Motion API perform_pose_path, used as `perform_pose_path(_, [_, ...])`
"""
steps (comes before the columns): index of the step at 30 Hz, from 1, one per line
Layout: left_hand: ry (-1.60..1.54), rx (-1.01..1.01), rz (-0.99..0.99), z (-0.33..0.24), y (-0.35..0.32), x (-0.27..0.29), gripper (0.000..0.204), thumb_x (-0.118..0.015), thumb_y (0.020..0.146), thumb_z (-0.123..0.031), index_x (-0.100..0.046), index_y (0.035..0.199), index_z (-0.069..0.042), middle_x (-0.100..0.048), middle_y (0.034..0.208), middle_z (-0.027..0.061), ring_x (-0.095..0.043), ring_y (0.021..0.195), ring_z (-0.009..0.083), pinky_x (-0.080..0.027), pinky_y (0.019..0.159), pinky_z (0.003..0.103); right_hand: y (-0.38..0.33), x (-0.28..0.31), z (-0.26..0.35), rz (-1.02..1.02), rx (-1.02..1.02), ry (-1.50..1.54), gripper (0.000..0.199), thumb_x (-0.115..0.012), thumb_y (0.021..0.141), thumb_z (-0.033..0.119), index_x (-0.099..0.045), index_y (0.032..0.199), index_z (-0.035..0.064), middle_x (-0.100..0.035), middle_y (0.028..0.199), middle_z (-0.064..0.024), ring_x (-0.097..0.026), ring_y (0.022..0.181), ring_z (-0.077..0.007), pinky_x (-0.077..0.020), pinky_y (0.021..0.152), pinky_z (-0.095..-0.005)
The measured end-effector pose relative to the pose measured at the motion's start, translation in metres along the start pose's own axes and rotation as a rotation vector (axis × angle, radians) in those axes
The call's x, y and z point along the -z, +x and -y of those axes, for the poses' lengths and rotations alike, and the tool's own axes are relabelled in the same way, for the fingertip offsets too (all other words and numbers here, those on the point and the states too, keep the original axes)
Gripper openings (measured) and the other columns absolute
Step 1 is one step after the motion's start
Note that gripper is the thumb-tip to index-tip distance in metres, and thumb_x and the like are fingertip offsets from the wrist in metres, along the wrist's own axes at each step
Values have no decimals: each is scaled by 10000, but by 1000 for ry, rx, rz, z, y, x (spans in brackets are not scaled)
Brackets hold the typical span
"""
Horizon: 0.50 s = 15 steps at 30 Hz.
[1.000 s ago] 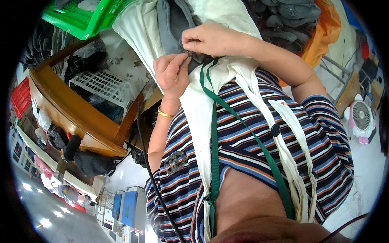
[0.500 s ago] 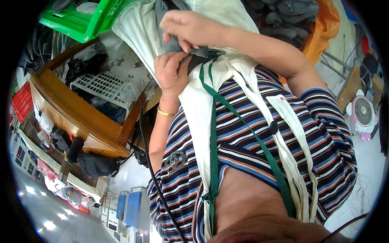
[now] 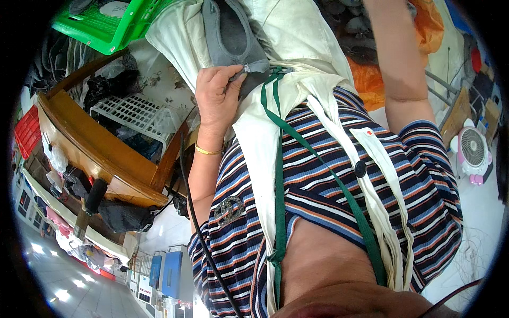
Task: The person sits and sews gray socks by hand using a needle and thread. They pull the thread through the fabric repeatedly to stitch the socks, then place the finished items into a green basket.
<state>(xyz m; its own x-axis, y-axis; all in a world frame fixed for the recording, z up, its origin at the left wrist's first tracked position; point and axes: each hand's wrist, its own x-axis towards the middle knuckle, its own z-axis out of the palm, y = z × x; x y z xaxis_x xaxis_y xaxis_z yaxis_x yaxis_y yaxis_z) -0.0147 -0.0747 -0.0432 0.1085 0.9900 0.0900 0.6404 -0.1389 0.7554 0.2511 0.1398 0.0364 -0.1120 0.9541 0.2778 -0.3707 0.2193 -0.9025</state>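
Observation:
A grey soft slipper [image 3: 253,50] lies on the white apron [image 3: 297,32] over my lap, its oval opening facing up. My left hand [image 3: 216,98] pinches the slipper's near end between thumb and fingers. A small pale spot shows beside those fingertips. Right of the pinch, a small dark thing [image 3: 283,70] hangs at the end of a green ribbon [image 3: 279,159] and rests on the apron; its kind is unclear. My right forearm [image 3: 395,63] reaches away past the top edge, and the hand itself is out of view.
A green plastic crate [image 3: 114,40] stands at the far left, above a wooden frame [image 3: 101,153] with a white basket [image 3: 138,114] inside. Grey slippers pile up at far right beside orange sacking [image 3: 366,82]. A pink-and-white fan [image 3: 472,151] stands right. A black cable [image 3: 193,212] runs down my left side.
My right hand has left the slipper and swung right and away, out of the picture. The slipper is now uncovered. My left hand keeps its pinch on it.

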Motion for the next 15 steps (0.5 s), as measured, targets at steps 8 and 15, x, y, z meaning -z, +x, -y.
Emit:
perform_pose_path(8, [93,12,13,-4,0,1,226,-763,769,-50,-724,991,-72,-651,874,71,-589,820,232,-480,741,318,-106,-39,-79,770,318,-880,123,-624,923,166,-601,973,56,-627,886,-71,-653,793,-170,-529,606,-248])
perform_pose_path(15, [27,4,-24,4,-1,0,225,-768,758,-34,-734,976,-75,-654,869,73,-588,817,235,-479,746,323,-109,-59,-79,1034,449,-1114,79,-652,786,105,-590,825,76,-554,839,-50,-610,848,-210,-528,704,-293])
